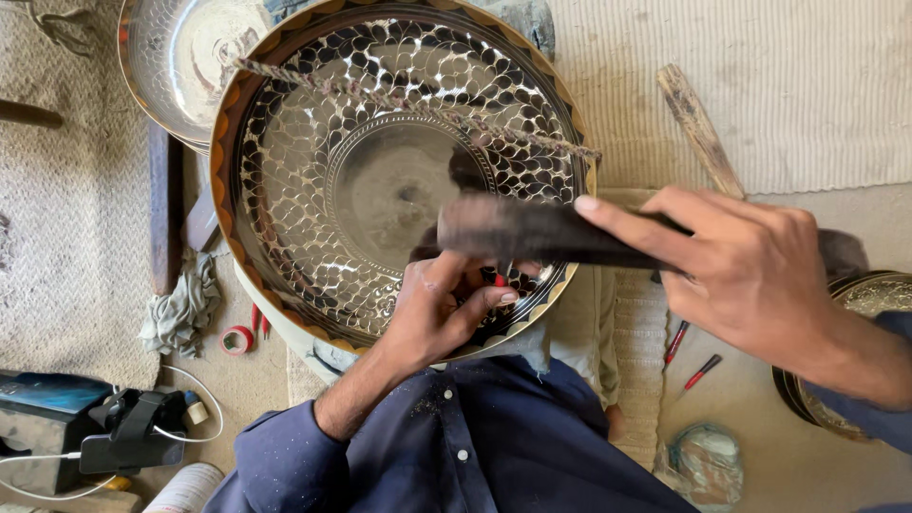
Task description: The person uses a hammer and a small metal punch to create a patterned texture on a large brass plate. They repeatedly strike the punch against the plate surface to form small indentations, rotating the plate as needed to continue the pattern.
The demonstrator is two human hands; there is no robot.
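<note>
While the right hand (750, 275) wraps around a dark, motion-blurred hammer (532, 231), forefinger laid along its handle as if to steer the blow, the left hand (439, 309) pinches a small red-handled tool (499, 280) against the engraved metal tray (313, 190). That tray leans on the person's lap, tilted toward the face, seemingly so the scale pattern catches light. A twisted cord (418, 104) crosses its upper part. Beside the left knee lie a red tape roll (237, 339) and grey rag (180, 309); red pens (689, 356) rest right.
</note>
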